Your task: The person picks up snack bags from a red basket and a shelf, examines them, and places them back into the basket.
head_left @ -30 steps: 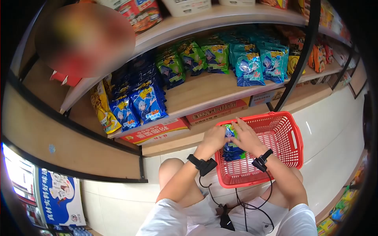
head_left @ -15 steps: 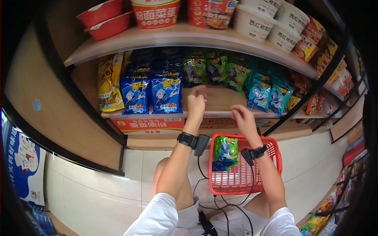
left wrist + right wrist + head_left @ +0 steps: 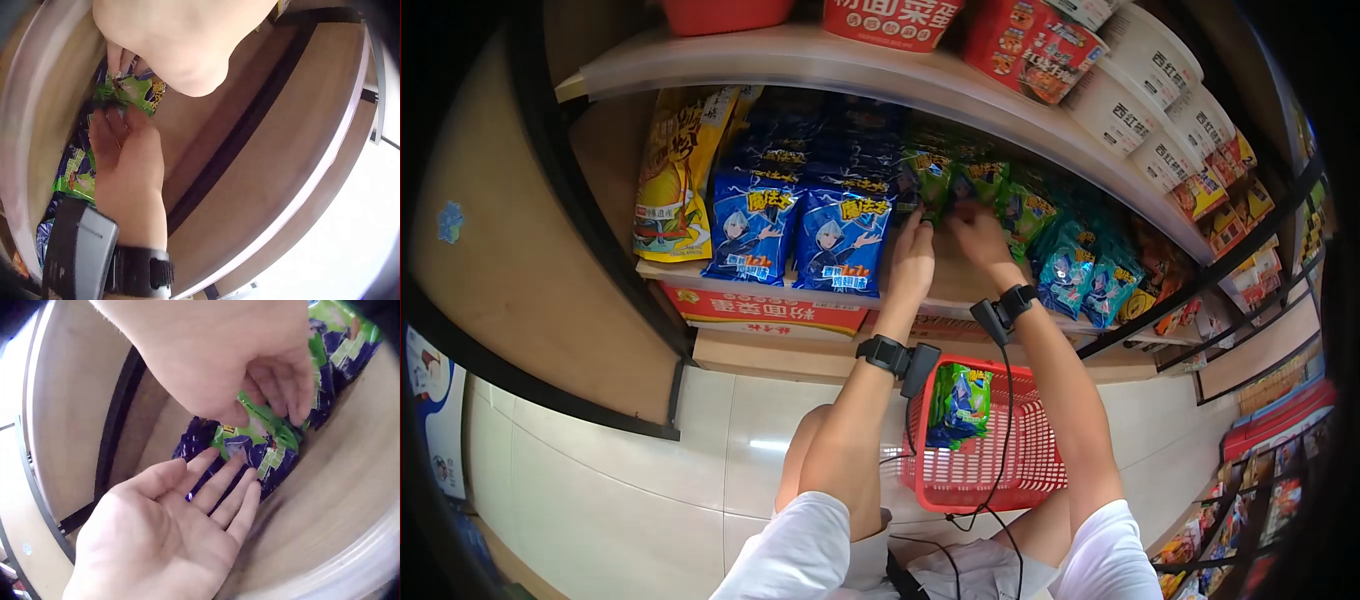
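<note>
Reaching over the shelf [image 3: 956, 284], just to the right of the blue packets [image 3: 840, 240], with both hands at one green packet [image 3: 275, 461]. Lies just beyond the left hand's [image 3: 912, 262] straight, slightly spread fingers, touching their tips, and beneath the right hand's [image 3: 984, 242] curled fingers. Cannot tell whether those pinch it or only rest on it. Neither hand looks clearly nearer. Long axis hard to judge: upper part covered by the right hand, far side lost in shadow, outline blending with neighbouring packets.
</note>
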A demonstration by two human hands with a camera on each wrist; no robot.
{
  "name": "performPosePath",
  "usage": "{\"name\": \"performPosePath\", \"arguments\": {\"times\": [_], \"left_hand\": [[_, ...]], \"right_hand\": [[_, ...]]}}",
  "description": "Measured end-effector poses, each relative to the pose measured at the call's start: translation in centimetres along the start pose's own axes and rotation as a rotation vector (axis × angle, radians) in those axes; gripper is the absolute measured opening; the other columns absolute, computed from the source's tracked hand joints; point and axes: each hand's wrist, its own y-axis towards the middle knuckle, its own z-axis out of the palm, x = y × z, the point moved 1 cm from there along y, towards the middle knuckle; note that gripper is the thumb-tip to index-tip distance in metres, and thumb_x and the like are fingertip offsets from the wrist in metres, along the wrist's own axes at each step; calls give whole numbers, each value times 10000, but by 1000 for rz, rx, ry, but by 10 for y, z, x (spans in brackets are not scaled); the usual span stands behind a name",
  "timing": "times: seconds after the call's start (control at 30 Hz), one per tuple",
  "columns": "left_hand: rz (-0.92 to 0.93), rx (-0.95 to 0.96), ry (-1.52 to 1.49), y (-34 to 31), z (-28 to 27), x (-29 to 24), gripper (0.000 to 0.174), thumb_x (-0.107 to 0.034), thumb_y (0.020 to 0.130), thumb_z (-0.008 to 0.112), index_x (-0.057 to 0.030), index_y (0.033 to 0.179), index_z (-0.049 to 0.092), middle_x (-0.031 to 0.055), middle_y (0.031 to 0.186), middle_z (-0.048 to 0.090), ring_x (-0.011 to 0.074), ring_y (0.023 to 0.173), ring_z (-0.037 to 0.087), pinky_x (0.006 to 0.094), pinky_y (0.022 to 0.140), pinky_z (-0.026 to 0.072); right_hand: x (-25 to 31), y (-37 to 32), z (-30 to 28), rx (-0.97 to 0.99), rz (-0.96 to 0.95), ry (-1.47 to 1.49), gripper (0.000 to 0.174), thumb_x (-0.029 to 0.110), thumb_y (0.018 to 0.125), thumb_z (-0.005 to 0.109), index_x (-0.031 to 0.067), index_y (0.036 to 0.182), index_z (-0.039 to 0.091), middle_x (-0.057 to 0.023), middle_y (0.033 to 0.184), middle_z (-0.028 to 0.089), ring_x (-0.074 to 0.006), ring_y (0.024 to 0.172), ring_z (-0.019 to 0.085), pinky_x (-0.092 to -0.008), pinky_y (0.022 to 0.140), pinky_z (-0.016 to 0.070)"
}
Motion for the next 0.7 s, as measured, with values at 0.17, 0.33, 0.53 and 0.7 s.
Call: {"name": "performPosePath", "arguments": {"times": [0.17, 0.33, 0.53, 0.7], "left_hand": [[-120, 12, -83, 7, 10, 11, 562, -309, 994, 445, -4, 1466, 412, 243, 1445, 482, 321, 1363, 435, 348, 1114, 310], [-121, 67, -191, 36, 14, 56, 592, -334, 984, 478, 17, 1458, 423, 228, 1467, 469, 295, 1382, 422, 338, 1124, 300], [-183, 64, -92, 32, 11, 43, 564, -356, 998, 479, 11, 1425, 464, 220, 1433, 505, 297, 1352, 454, 334, 1107, 323], [-33, 36, -119, 19, 12, 22, 374, -254, 984, 540, 25, 1228, 585, 202, 1228, 637, 292, 1121, 623, 347, 971, 452]], "right_hand": [[-16, 17, 20, 39, -78, 36, 312, 200, 869, 623, 5, 1108, 672, -195, 1087, 688, -350, 1020, 655, -384, 895, 497], [-39, 30, 35, 95, -131, 19, 317, 289, 875, 650, -24, 900, 693, -205, 869, 694, -360, 833, 672, -413, 748, 498], [-41, 32, 41, 102, 1, 54, 357, 344, 835, 680, -10, 876, 709, -211, 818, 691, -354, 812, 678, -415, 719, 502], [-48, 18, 27, -30, -39, -39, 303, 286, 798, 712, 1, 900, 709, -199, 820, 697, -335, 827, 688, -392, 737, 517]]}}
